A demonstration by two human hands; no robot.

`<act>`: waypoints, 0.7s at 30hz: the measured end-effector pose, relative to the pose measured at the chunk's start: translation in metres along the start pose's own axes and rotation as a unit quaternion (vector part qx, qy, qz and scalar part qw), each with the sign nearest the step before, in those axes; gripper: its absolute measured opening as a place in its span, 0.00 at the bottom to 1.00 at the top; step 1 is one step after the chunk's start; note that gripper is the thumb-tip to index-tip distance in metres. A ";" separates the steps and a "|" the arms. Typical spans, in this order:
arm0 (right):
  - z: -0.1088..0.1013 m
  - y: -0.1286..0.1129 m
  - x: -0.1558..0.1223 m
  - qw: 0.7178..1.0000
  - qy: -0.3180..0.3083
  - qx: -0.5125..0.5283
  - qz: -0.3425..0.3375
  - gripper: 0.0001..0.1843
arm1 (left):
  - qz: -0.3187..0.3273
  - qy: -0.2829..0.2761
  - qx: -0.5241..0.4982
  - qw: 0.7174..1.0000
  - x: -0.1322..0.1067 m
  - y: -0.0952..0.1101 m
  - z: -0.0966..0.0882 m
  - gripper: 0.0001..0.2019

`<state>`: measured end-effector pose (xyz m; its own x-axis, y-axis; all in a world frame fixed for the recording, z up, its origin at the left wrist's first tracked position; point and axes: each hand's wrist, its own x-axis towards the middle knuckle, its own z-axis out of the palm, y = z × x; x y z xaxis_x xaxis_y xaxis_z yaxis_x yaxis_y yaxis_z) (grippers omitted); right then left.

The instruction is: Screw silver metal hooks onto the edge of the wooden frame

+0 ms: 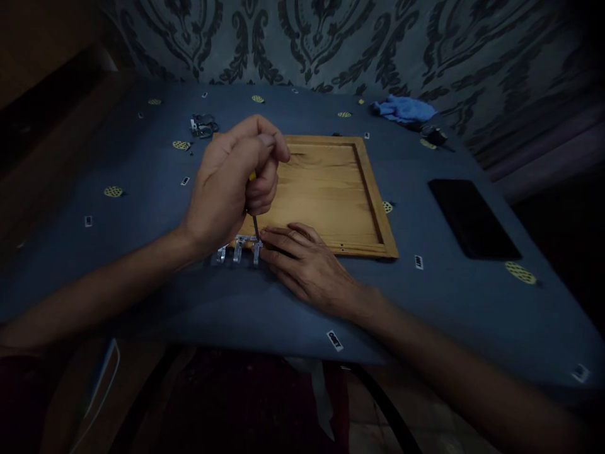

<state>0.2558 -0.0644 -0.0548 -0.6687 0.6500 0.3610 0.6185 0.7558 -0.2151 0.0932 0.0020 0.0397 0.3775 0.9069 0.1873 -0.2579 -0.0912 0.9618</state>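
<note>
My left hand (236, 170) is wrapped round a screwdriver (256, 226); a bit of yellow handle shows between the fingers. Its dark shaft points down to a row of metal hooks (237, 250) at the near edge of a wooden frame (390, 243). The frame lies flat, its recessed wooden panel facing up and partly covered by the left hand. My right hand (312, 268) lies with fingers stretched out across the near edge, fingertips beside the rightmost hook. Whether a fingertip touches that hook is hard to tell in the dim light.
A blue patterned cloth covers the table (142, 252). Small dark and metal pieces (204, 125) lie behind the frame on the left. At the back right are a blue rag (405, 109) and a dark object (433, 135). A black tablet-like slab (474, 219) lies to the right.
</note>
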 end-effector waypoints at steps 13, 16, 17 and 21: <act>0.001 0.000 -0.001 1.000 0.000 0.008 0.005 0.18 | 0.021 -0.012 -0.002 1.000 -0.003 -0.001 0.000 0.12; 0.001 -0.001 0.000 1.000 0.010 0.005 0.005 0.17 | 0.044 -0.046 -0.007 0.998 -0.009 -0.004 0.002 0.11; 0.001 -0.002 0.000 1.000 0.011 0.004 0.007 0.17 | 0.054 -0.054 -0.006 0.997 -0.011 -0.006 0.002 0.11; 0.002 -0.002 0.000 1.000 0.010 0.002 0.015 0.17 | 0.071 -0.068 0.001 0.995 -0.015 -0.009 0.001 0.10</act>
<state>0.2535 -0.0659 -0.0557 -0.6422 0.6703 0.3720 0.6360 0.7367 -0.2295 0.0908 -0.0110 0.0286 0.4545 0.8206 0.3464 -0.3160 -0.2151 0.9241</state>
